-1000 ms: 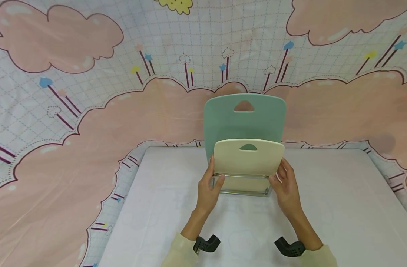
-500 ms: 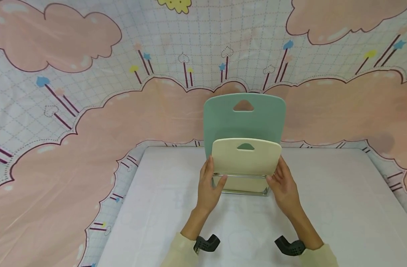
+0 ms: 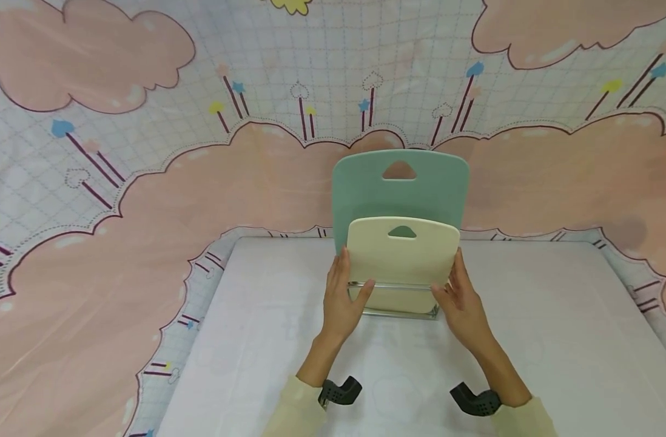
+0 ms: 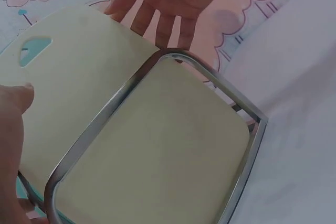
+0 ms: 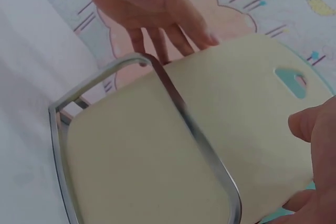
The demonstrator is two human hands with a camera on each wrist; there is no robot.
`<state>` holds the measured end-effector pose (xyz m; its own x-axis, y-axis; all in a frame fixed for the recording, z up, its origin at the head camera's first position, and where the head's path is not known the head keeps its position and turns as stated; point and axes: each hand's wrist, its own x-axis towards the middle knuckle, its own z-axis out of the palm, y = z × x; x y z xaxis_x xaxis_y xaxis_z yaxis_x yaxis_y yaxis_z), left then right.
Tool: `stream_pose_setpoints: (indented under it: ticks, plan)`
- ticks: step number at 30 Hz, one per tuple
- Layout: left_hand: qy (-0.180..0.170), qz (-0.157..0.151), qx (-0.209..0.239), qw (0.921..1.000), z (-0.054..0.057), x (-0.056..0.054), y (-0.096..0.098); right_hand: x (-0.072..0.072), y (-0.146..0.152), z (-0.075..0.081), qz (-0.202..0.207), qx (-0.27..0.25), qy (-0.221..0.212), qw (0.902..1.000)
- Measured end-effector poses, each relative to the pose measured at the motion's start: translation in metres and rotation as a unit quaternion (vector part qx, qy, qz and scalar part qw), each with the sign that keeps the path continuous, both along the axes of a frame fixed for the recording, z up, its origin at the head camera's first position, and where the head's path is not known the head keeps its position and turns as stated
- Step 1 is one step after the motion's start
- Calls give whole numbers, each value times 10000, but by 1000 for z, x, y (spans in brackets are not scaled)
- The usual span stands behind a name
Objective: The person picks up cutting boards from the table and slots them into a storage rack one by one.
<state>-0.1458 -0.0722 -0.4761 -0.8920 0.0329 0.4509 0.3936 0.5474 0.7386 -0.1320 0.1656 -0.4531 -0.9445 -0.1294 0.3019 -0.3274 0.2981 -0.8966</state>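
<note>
A cream cutting board stands in a metal wire rack, in front of a larger green cutting board. Both boards have a handle slot near the top. My left hand is at the left edge of the cream board, fingers extended and thumb in front of the rack's rail. At the opposite edge my right hand mirrors it, fingers nearly straight; in the left wrist view its fingertips reach that edge. The fingertips behind the board are partly hidden. Most of the green board's lower part is covered.
The rack stands on a white tabletop, toward its far side. Behind the table hangs a patterned cloth with clouds and candle-like shapes. Each wrist wears a black camera mount.
The cream board has risen slightly and shifted a little left in the rack. Both hands have moved slightly with it. The green board stays in place.
</note>
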Motion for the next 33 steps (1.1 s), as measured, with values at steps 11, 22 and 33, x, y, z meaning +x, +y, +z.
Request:
stream_pose_setpoints:
  ticks: [11, 22, 33]
  plan:
    - [-288, -44, -145, 9995, 7, -1, 3, -8, 3, 5, 5, 274, -201, 9994]
    - [-249, 114, -69, 9996, 7, 1, 3, -17, 11, 8, 184, 335, -379, 9986]
    - [-17, 198, 297, 9994, 3, 3, 3, -13, 10, 7, 165, 420, -559, 9974]
